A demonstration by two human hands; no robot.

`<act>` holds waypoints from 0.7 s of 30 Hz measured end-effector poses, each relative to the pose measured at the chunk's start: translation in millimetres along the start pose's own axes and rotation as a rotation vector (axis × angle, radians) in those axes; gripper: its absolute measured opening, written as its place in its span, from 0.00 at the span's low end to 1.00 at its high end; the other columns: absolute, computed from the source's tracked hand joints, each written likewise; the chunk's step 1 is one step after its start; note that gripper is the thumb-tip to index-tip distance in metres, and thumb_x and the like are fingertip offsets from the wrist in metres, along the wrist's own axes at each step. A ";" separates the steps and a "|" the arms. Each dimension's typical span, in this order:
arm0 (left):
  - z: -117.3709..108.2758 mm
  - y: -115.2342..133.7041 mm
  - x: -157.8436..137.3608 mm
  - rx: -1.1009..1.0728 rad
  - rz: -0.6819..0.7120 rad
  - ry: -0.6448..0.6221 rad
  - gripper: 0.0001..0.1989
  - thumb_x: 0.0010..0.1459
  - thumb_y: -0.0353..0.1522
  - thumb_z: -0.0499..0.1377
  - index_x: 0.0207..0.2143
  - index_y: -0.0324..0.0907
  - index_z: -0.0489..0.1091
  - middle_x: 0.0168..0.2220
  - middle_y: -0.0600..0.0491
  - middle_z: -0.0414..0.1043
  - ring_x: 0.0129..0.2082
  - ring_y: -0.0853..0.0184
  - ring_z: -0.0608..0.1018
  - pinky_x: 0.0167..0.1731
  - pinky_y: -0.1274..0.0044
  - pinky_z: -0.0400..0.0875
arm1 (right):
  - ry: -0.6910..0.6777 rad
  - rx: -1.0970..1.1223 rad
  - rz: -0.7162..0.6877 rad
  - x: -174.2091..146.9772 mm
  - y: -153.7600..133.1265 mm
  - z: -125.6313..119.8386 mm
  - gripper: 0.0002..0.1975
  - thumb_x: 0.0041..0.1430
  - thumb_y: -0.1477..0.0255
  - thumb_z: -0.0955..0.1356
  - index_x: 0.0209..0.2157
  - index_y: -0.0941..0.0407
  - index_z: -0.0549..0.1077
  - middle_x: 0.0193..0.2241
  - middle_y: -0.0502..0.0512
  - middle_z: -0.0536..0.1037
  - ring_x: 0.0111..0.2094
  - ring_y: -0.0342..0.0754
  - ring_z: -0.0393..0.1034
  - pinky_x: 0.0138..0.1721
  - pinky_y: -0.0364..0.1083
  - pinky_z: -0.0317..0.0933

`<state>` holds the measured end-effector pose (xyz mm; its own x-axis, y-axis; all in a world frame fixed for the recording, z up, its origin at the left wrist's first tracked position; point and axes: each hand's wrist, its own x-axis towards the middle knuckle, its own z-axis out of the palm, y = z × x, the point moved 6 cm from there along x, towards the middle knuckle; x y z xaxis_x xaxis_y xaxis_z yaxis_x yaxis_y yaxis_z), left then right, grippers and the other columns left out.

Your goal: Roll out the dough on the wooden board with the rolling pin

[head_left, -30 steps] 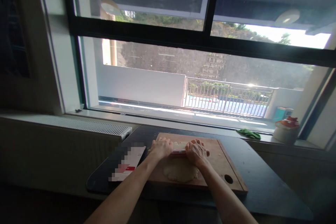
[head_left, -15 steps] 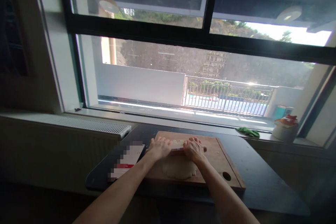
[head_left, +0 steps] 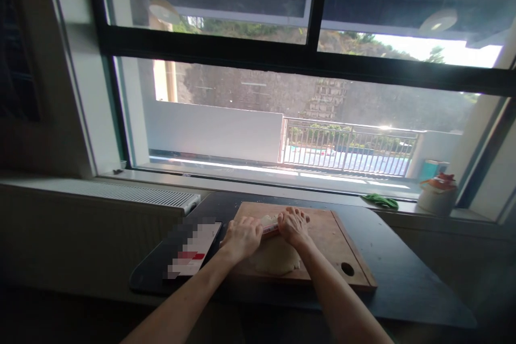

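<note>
A rolling pin (head_left: 270, 228) lies across a flattened sheet of pale dough (head_left: 278, 259) on a wooden cutting board (head_left: 322, 247). My left hand (head_left: 244, 235) is closed over the pin's left part, and my right hand (head_left: 293, 224) grips the right part. Only a short stretch of the pin with reddish marks shows between the hands. It slants, with its right end farther from me. Dough shows on both the near and far sides of the pin; my hands and forearms cover some of its edges.
The board rests on a dark table (head_left: 403, 274) with a round hole (head_left: 347, 269) in the board's near right corner. Left of it lies a partly blurred tablet or phone (head_left: 201, 247). A green cloth (head_left: 380, 201) and a white container (head_left: 437, 199) stand on the windowsill. A radiator (head_left: 121, 193) is at left.
The rolling pin has turned so that it slants more, its left end nearer to me. My left hand has moved slightly toward me, my right slightly left and away.
</note>
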<state>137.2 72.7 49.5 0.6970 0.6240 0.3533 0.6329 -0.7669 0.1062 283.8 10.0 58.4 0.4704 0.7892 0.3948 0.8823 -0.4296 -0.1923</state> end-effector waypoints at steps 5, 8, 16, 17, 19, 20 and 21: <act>-0.7 -2.6 20.1 0.017 0.012 -0.064 0.25 0.65 0.44 0.38 0.45 0.47 0.72 0.49 0.47 0.74 0.52 0.55 0.70 0.52 0.55 0.57 | 0.131 -0.016 -0.059 -39.9 2.1 -7.1 0.19 0.69 0.63 0.53 0.46 0.52 0.71 0.45 0.57 0.72 0.47 0.51 0.64 0.50 0.49 0.51; -3.5 -0.3 14.5 0.022 0.027 -0.013 0.24 0.65 0.43 0.39 0.43 0.47 0.72 0.47 0.47 0.74 0.51 0.57 0.71 0.51 0.59 0.59 | 0.149 -0.020 -0.069 -59.3 5.6 -10.3 0.17 0.68 0.62 0.55 0.47 0.51 0.70 0.43 0.56 0.73 0.46 0.52 0.64 0.49 0.50 0.51; -6.1 1.6 -24.8 -0.027 0.106 0.078 0.22 0.65 0.43 0.41 0.54 0.49 0.65 0.51 0.49 0.70 0.53 0.60 0.68 0.51 0.67 0.62 | -0.036 -0.019 -0.011 -1.4 -5.6 -0.5 0.20 0.68 0.67 0.53 0.44 0.54 0.73 0.47 0.59 0.73 0.50 0.52 0.63 0.53 0.50 0.49; -5.8 -1.6 -20.4 -0.031 0.083 0.058 0.22 0.65 0.43 0.41 0.52 0.49 0.67 0.50 0.49 0.70 0.53 0.60 0.68 0.50 0.68 0.63 | -0.039 -0.023 -0.001 6.8 -11.0 1.3 0.20 0.68 0.67 0.53 0.44 0.55 0.74 0.48 0.62 0.72 0.52 0.54 0.62 0.54 0.52 0.48; -4.6 -9.1 -9.3 -0.041 0.026 -0.009 0.22 0.66 0.42 0.40 0.46 0.48 0.71 0.47 0.50 0.72 0.51 0.60 0.69 0.47 0.68 0.65 | -0.047 -0.026 -0.001 15.5 -22.8 5.4 0.21 0.68 0.68 0.53 0.43 0.57 0.74 0.49 0.65 0.72 0.56 0.57 0.59 0.57 0.56 0.45; -4.2 -12.5 -5.1 -0.043 0.003 -0.039 0.22 0.66 0.42 0.39 0.43 0.48 0.72 0.46 0.50 0.72 0.50 0.60 0.70 0.46 0.68 0.66 | -0.057 -0.025 -0.012 15.4 -27.6 8.2 0.20 0.68 0.68 0.54 0.44 0.57 0.74 0.50 0.66 0.72 0.59 0.58 0.56 0.57 0.58 0.44; -4.5 -14.8 -3.0 -0.042 -0.013 -0.053 0.23 0.66 0.42 0.39 0.41 0.47 0.72 0.45 0.50 0.72 0.49 0.60 0.70 0.45 0.68 0.66 | -0.067 -0.021 -0.030 12.6 -30.7 11.4 0.20 0.68 0.68 0.54 0.45 0.57 0.74 0.51 0.65 0.71 0.61 0.58 0.54 0.58 0.58 0.42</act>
<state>124.3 81.5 51.1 0.7065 0.6403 0.3016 0.6281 -0.7636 0.1499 262.9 38.2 59.0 0.4440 0.8295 0.3388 0.8960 -0.4135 -0.1620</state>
